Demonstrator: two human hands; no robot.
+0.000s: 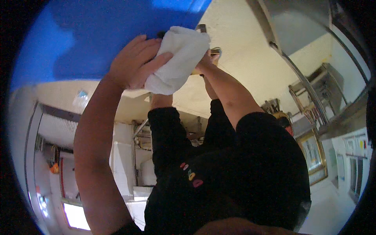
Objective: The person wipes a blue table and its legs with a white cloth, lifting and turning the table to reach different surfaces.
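A white cloth (179, 58), looking like a folded towel, is held out in front of me. My left hand (138, 60) is at its left edge, with the thumb lying over the fabric and the fingers stretched beside it. Under that hand spreads a smooth blue surface (97, 38). On the cloth's far side, my right hand (204, 62) is mostly hidden; its wrist shows at the right edge, and its grip cannot be made out. A small dark object (201, 28) sticks out past the cloth's upper right corner, too blurred to name.
Below lies a pale floor (243, 53). My legs in black trousers (169, 126) stand under the cloth. A metal frame (296, 70) runs along the right, with a wooden rack-like item (311, 91) beside it. A gold-coloured frame (314, 155) is at lower right, a bright rectangle (76, 216) at lower left.
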